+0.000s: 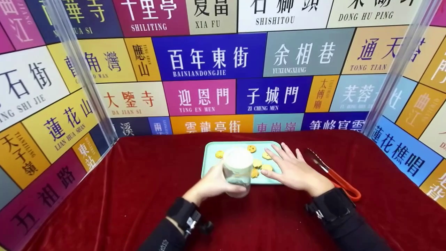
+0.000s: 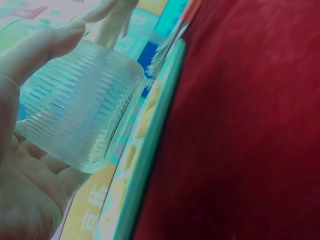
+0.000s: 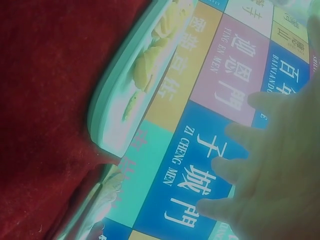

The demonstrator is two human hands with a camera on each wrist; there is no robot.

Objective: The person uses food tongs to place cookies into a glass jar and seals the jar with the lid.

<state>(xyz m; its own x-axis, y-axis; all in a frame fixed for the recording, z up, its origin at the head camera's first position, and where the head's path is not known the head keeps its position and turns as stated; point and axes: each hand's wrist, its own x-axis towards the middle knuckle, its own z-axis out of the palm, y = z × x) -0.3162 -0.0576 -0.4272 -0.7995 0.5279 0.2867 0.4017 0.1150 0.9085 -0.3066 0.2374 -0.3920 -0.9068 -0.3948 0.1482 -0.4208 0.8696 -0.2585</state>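
Note:
My left hand (image 1: 216, 182) grips a clear jar (image 1: 238, 178) with a white top, held above the near edge of a mint-green tray (image 1: 208, 166). In the left wrist view, fingers and thumb wrap round the ribbed wall of the jar (image 2: 87, 105). Several yellow cookies (image 1: 251, 149) lie spread on the tray; the jar hides part of it. My right hand (image 1: 296, 170) hovers over the tray's right side, fingers spread and holding nothing. Seen from the right wrist, that hand (image 3: 280, 160) is apart from the tray (image 3: 102, 117) and its cookies (image 3: 144, 67).
Tongs (image 1: 343, 182) with a red-orange handle and metal ends lie right of the tray, beside my right wrist. A dark red cloth (image 1: 139, 195) covers the table. Behind it stands a wall of coloured name panels (image 1: 209, 61), with clear upright posts (image 1: 89, 80) at the corners.

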